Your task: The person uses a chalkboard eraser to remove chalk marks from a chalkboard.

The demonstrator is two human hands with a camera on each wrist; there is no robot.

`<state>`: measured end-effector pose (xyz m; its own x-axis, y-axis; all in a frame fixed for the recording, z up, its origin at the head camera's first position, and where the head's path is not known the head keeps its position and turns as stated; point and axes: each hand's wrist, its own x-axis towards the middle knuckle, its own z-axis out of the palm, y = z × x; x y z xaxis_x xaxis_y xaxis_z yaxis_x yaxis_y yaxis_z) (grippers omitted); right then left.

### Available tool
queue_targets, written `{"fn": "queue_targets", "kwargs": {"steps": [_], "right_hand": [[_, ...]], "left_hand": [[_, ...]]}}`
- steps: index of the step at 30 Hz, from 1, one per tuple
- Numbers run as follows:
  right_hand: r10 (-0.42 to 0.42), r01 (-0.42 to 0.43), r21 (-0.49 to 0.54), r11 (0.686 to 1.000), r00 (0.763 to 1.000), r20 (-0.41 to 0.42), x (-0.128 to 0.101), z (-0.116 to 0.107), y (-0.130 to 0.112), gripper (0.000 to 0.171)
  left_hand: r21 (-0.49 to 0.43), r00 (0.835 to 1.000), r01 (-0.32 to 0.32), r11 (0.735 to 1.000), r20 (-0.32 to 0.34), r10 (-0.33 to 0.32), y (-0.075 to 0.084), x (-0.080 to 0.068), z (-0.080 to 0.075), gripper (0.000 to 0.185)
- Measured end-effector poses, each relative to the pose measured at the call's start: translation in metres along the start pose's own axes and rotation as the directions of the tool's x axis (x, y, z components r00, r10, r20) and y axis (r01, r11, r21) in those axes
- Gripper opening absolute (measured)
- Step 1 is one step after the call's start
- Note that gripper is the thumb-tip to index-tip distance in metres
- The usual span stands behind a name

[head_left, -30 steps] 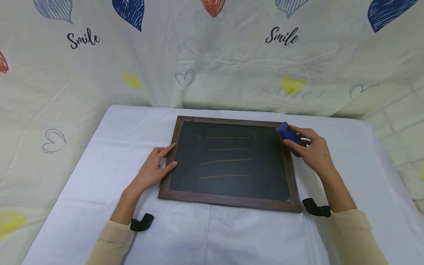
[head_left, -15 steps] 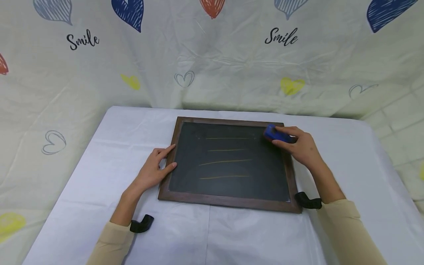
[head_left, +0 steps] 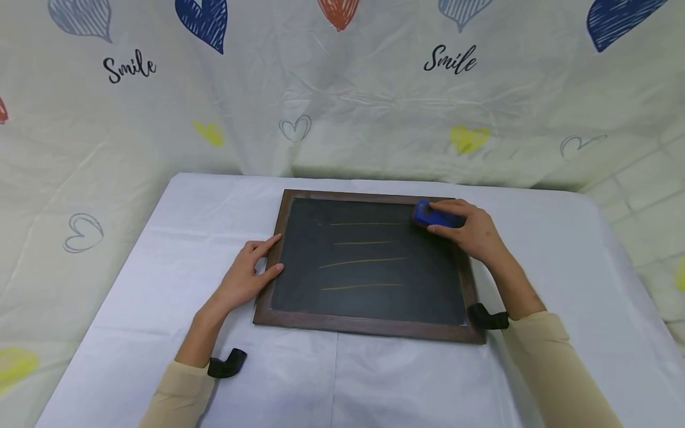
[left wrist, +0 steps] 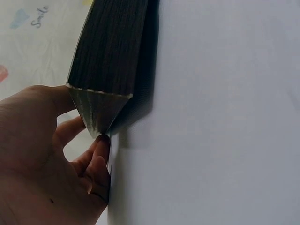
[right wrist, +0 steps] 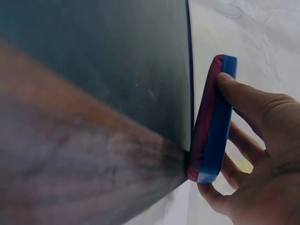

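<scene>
A: Beginning from the left side, what are you seeing?
B: A beige sleeve (head_left: 179, 386) is showing, and a curved black piece (head_left: 227, 364) is sitting beside its cuff. Next, the left hand (head_left: 246, 276) is resting on a wooden frame (head_left: 369, 326); the thumb and forefinger are lying nearly straight over its left edge, so this hand is touching, not clutching.
A: And its other fingers?
B: In the left wrist view, some are bending near the frame's corner.
A: Where is the blackboard (head_left: 369, 303) lying?
B: It is lying flat inside that frame, on the white-covered worktop (head_left: 407, 380). Behind, a hanging cloth (head_left: 369, 131) is showing hearts and the word "Smile". Four yellow lines (head_left: 361, 286) are running across the board, one above another.
A: What is following after the lines?
B: A blue eraser (head_left: 428, 217) is sitting over the board's upper right part, near the right end of the topmost line. The right hand (head_left: 476, 232) is grasping it between thumb and fingers. In the right wrist view, the reddish pad (right wrist: 202, 133) is facing the board; whether all of it is touching, I cannot tell.
A: And below this hand?
B: A second black piece (head_left: 488, 317) is overlapping the frame's right edge.
</scene>
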<state>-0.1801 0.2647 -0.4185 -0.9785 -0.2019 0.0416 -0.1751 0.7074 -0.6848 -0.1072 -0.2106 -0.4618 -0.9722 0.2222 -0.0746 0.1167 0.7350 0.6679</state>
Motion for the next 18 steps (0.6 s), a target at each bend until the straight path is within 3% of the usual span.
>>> {"fn": "queue_targets", "kwargs": {"steps": [8,18], "right_hand": [[-0.018,0.019,-0.034,0.999,0.999,0.036,0.008,0.006,-0.009,0.053],[0.035,-0.023,-0.105,0.994,0.992,0.120,0.015,0.015,-0.013,0.055]], "left_hand": [[-0.017,1.000,-0.001,1.000,-0.005,0.001,-0.001,0.000,0.000,0.069],[-0.022,1.000,-0.010,1.000,-0.012,0.010,0.001,-0.001,-0.001,0.067]]}}
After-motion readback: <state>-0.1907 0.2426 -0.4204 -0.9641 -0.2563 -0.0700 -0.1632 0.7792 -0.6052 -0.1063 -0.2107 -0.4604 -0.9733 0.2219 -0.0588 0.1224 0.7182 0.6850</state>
